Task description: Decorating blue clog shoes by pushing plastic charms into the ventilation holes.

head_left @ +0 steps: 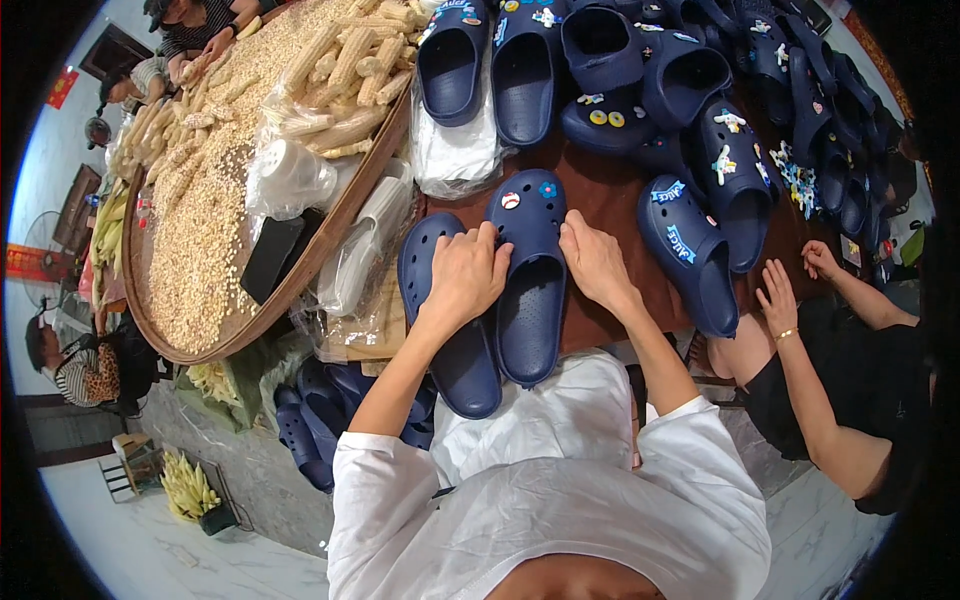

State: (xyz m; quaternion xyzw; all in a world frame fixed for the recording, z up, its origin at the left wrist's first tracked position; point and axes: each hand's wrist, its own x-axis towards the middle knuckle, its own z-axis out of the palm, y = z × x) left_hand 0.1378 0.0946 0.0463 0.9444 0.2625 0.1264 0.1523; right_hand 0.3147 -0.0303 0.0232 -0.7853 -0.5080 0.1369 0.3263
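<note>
Two navy foam clogs lie side by side before me, their heel ends reaching over the table's edge toward my lap. The right-hand clog [529, 325] carries a baseball charm and a blue flower charm on its toe. No charm shows on the left-hand clog [468, 370], whose upper is partly covered by my left hand [465, 270]. That hand's fingers are closed at the left side of the charmed clog. My right hand [597, 262] grips the same clog's right side, thumb and curled fingers against it. Whatever lies under the fingers is hidden.
A round tray [335, 190] of corn kernels and cobs stands at left, with a black phone [276, 255] in it. Charmed navy clogs [692, 250] pile up at right and behind. Another person's hand [778, 298] rests by the brown table edge. Bagged pale shoes [365, 240] lie beside the tray.
</note>
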